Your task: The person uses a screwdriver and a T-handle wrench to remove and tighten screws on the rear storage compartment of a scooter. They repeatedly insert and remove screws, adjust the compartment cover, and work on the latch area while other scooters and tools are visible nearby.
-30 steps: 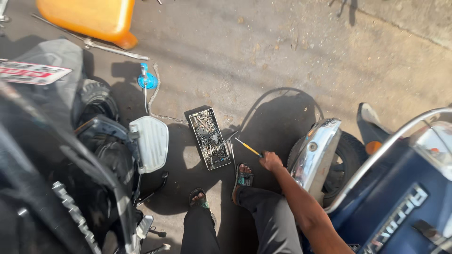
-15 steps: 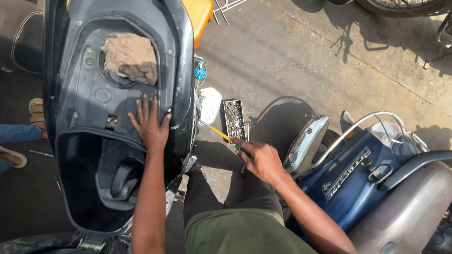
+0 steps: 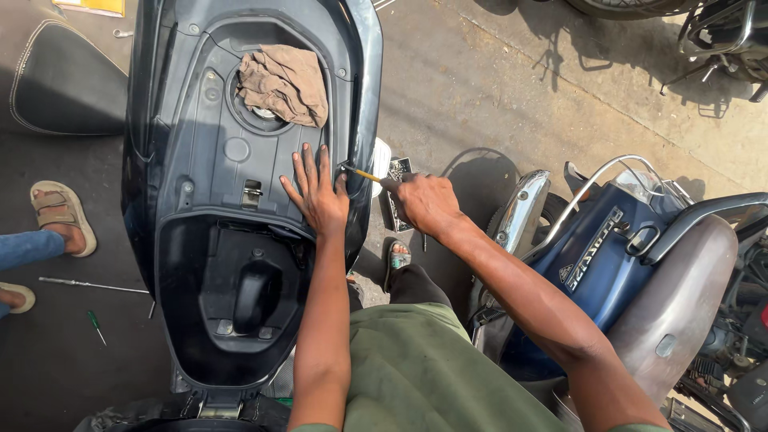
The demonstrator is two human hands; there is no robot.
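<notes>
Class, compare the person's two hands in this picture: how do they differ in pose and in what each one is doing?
The left hand lies flat, fingers spread, palm down on the dark plastic scooter body; the right hand is closed in a fist around a yellow-handled screwdriver. The left holds nothing, while the right points its tool at the body's right edge. Both are bare and reach forward over the open scooter.

The screwdriver (image 3: 366, 174) has a yellow handle and a thin metal shaft; most of the handle is hidden in the fist. It lies almost level, and its tip touches the right edge of the scooter body (image 3: 240, 200). This scooter body is dark grey plastic, open on top, with a deep black compartment in its lower half. A crumpled brown rag (image 3: 284, 84) lies in its upper round recess.
</notes>
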